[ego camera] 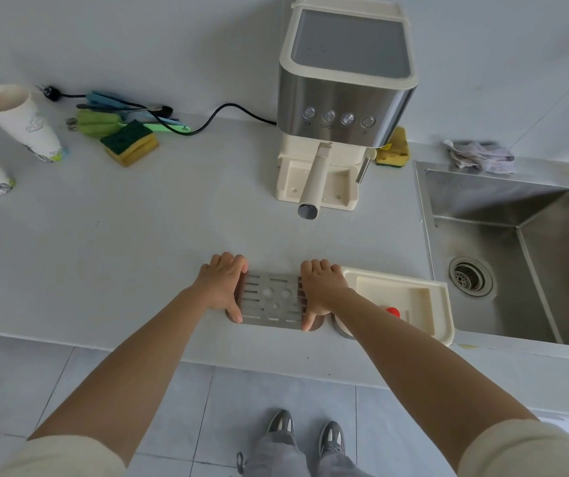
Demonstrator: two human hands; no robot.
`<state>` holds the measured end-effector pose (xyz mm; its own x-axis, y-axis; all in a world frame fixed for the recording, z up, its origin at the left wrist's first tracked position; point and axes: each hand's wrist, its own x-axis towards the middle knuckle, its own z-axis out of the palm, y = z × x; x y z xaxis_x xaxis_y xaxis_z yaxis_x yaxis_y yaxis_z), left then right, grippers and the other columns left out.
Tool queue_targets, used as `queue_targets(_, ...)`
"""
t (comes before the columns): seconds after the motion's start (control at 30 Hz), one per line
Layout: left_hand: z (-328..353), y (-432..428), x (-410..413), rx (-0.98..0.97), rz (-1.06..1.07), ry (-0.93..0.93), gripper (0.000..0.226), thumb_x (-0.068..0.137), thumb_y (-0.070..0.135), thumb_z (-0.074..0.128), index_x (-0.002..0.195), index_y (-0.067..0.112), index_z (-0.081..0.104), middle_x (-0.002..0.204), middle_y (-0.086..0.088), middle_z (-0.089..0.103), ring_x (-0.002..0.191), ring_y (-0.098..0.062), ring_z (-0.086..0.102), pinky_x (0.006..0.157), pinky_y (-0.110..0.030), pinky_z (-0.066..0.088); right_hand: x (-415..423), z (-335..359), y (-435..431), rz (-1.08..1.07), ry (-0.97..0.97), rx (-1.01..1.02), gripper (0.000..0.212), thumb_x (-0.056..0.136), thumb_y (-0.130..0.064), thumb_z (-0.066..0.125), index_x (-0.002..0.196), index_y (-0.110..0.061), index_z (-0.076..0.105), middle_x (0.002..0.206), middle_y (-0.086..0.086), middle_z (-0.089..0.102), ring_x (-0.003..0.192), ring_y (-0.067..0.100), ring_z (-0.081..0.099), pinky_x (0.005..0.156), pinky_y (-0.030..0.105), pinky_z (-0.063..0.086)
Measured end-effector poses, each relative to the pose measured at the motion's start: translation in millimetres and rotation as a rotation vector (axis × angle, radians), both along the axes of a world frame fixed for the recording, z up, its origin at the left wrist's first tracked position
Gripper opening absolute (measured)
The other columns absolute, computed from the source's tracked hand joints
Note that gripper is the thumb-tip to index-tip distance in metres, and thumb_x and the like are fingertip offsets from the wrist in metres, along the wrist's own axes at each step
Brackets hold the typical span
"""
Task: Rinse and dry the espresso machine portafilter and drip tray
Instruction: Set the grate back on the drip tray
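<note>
Near edge of worktop (138,235): left hand (223,287) and right hand (321,290) each grip a short end of the slotted metal grate (271,301), fingers curled over the far edge and thumbs on the near one. Grate looks thin, stiff and light, probably slick when wet.

Just right: cream drip tray (443,290), light plastic; hold by the rim.

Farther: portafilter (314,180) sits in the espresso machine (341,108). Likely heavier; take by the handle.
</note>
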<state>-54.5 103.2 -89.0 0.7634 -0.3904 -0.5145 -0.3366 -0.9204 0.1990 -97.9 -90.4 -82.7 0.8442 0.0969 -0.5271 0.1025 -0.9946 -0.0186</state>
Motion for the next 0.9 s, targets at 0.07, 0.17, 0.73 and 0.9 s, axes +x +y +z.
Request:
queue_targets(0.07,1,1,-2,-0.016,0.009,0.002,0.098,0.055,0.030,0.086,0.133,0.019,0.026,0.130,-0.006,0.035,0.121,-0.025,0.032,0.093,-0.034,0.033,-2,-1,-1,-0.001,-0.020,0.021,0.095,0.054,-0.047,0.083,0.123,-0.008,0.030,0.123,0.006,0.041,0.113,0.024,0.039,0.094,0.030,0.032)
queue_targets(0.17,2,3,-6,-0.026,0.035,-0.004,0.113,0.057,0.029,0.085,0.143,0.019,0.013,0.138,-0.008,0.035,0.126,-0.028,0.034,0.100,-0.038,0.032,-7,-2,-2,0.020,-0.065,0.053,0.093,0.056,-0.046,0.083,0.123,-0.009,0.030,0.122,0.006,0.040,0.111,0.024,0.040,0.094,0.031,0.035)
queue_targets(0.73,15,20,-27,-0.614,0.625,0.293,0.016,0.086,0.013,0.064,0.072,0.008,0.058,0.069,-0.003,0.057,0.063,-0.017,0.053,0.048,-0.012,0.042,-25,13,-22,-0.322,-0.077,0.677,0.063,0.066,-0.009,0.079,0.122,-0.014,0.051,0.109,0.002,0.034,0.091,0.016,0.043,0.078,0.018,0.039)
queue_targets(0.9,25,7,-38,-0.671,0.681,0.262,0.028,0.085,0.008,0.064,0.062,0.009,0.049,0.063,-0.004,0.050,0.055,-0.014,0.046,0.036,-0.007,0.033,-35,26,-41,-0.504,-0.129,0.817,0.057,0.067,-0.005,0.078,0.119,-0.010,0.055,0.106,0.004,0.039,0.089,0.015,0.045,0.072,0.013,0.035)
